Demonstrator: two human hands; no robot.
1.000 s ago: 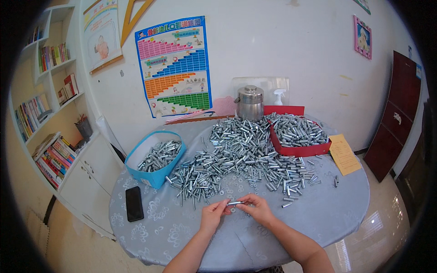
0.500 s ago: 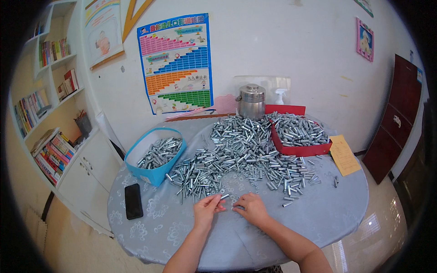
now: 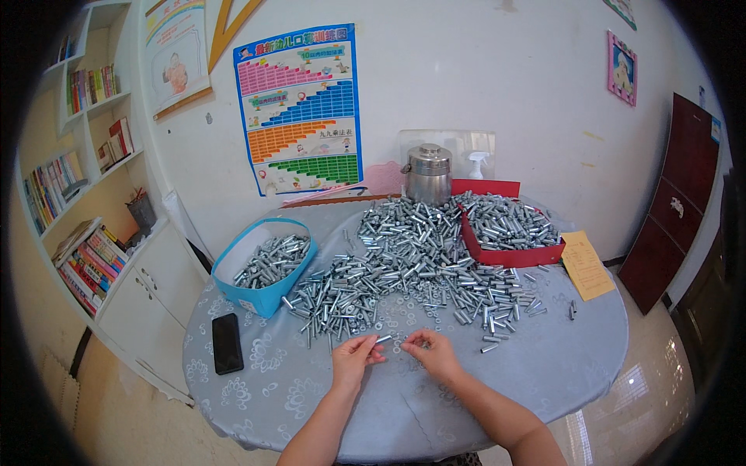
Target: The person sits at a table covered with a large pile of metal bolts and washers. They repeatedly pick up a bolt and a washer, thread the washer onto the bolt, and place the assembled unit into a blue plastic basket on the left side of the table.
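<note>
Centrally, on the round desk [image 3: 544, 373] with its patterned blue-grey cloth: one left hand [image 3: 353, 359], fingers pinched on a small silver bolt [image 3: 383, 339] held just above the cloth, near the front edge of the heap [image 3: 404, 268] of like bolts. Right hand [image 3: 435, 353]: fingers drawn together at the tips, probably on a washer or nut, though the piece is too small to tell. Hands close, not touching.

Blue basket [image 3: 260, 299], left of the heap, part filled with bolts. Red tray [image 3: 513, 255], right rear, likewise filled. Steel pot [image 3: 428, 175] behind, at the wall. Black phone [image 3: 227, 342] flat near the left edge. Yellow paper [image 3: 587, 268] at right.

Handling note: the bolt is best kept level and steady, pinched by its head end, so the small piece meets the free end squarely; loose washers lie just ahead of the hands.
</note>
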